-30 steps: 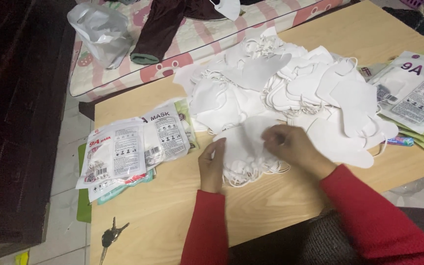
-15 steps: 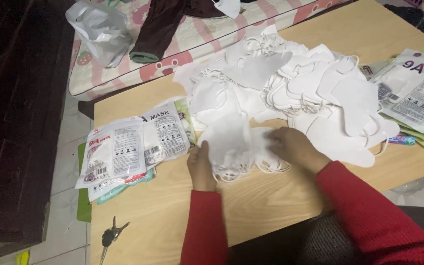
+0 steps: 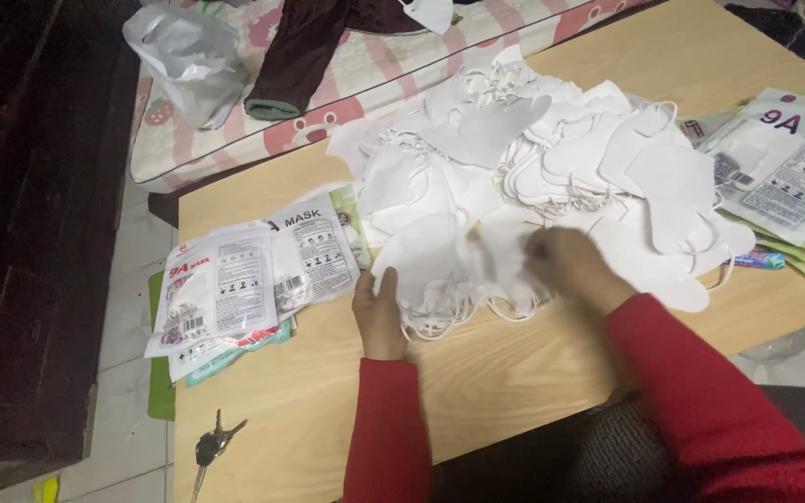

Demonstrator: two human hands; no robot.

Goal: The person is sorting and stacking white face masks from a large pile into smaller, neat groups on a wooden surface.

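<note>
A big heap of white face masks (image 3: 552, 149) covers the middle of a light wooden table (image 3: 514, 391). At the heap's near edge lies a small stack of white masks (image 3: 440, 265) with ear loops hanging toward me. My left hand (image 3: 379, 312) rests at the stack's left edge, fingers touching the bottom mask. On the stack's right side my right hand (image 3: 570, 265) grips the masks with curled fingers. Both arms are in red sleeves.
Printed plastic mask packets (image 3: 253, 279) lie left of the stack; more packets (image 3: 784, 172) sit at the table's right edge. A bunch of keys (image 3: 211, 447) lies at the near left corner. Behind the table are a patterned mattress (image 3: 235, 140), a crumpled plastic bag (image 3: 184, 56) and dark clothing (image 3: 309, 47).
My left hand slid left and down to the stack's left edge. My right hand moved right along the stack, which now lies spread wider between both hands.
</note>
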